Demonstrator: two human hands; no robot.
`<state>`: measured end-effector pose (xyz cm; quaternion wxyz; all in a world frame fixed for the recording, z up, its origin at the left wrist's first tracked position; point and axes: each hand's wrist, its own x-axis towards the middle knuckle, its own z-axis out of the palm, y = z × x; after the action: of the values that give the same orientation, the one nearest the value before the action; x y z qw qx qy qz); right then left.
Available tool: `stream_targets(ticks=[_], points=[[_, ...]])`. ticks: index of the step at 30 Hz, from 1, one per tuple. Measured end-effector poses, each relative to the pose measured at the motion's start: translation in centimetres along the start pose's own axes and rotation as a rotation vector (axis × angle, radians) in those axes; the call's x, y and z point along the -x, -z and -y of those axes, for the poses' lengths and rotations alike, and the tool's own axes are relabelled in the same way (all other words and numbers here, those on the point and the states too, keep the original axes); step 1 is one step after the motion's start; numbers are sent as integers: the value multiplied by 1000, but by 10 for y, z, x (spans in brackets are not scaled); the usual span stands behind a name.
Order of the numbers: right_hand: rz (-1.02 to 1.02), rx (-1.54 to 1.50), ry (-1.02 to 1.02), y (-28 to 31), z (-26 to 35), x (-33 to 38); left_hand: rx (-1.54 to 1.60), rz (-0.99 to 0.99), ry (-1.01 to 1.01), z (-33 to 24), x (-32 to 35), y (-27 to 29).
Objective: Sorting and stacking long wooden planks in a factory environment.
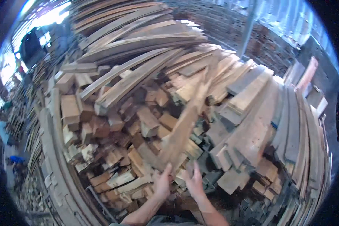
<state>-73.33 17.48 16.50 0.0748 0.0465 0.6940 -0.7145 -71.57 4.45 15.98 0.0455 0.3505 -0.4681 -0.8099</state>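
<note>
A long wooden plank slants up and away from me over a heap of cut timber, its far part smeared by motion. My left hand is closed at the plank's near end, thumb on top. Just to the right, my right hand is apart from the plank, with thumb and fingers spread and nothing between them. Under and around the plank lie short wooden blocks, many showing their sawn ends.
Long boards are stacked high at the back. Wide slabs lean at the right, beside upright planks. Long beams run along the left. A metal post stands before the brick wall.
</note>
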Motion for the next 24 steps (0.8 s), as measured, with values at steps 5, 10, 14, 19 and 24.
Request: stream_targets(ticks=[5,10,14,19,24], points=[[177,-638,-582,-43,-13,-10,-798,598,174,-17,8,74],[255,-719,-375,-49,-44,-11,-1206,80,-939,-171,-56,82],[126,-753,-374,-35,-76,-8,-1405,-444,-1319,-278,-142,98],[14,-526,-404,-34,-92,-4,-1878,-690,-1421,-341,-245,173],[-34,-524,-406,-25,-75,-6,-1997,-651,-1165,-349,-293,168]])
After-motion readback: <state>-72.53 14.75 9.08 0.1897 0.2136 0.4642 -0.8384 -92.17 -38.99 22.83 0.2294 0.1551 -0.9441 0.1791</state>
